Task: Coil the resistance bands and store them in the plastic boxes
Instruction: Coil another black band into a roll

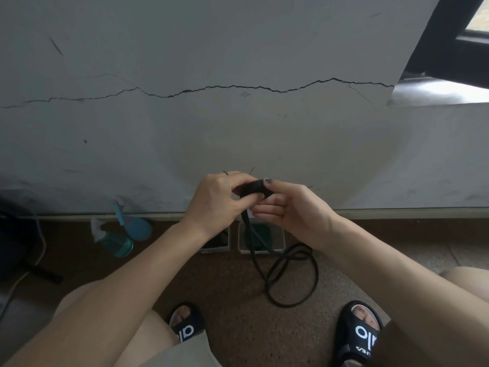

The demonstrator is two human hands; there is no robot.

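Black slide sandals (360, 337) with white lettering sit nearest, planted on speckled brown carpet (232, 282), and between them the loose tail of a long black rubber resistance band (291, 274) lies looped on the floor. From there the band rises to a small tight coil held in front of the person: the left hand (219, 200) has its fingers curled round one side of the coil, and the right hand (288, 207) pinches the other side, thumb on top. Just beyond, under the hands, stand two small white plastic boxes; the right-hand box (280, 247) already holds a dark green coiled band (260, 235), while the left-hand box (221, 247) is mostly hidden by the wrist and its contents cannot be made out. A teal spray bottle (116, 239) lies to the left by the cracked grey wall (238, 88). Coiling looks barely begun, since most of the band is slack; the next move likely calls for winding steadily while keeping the started turns pinched so they do not spring loose.
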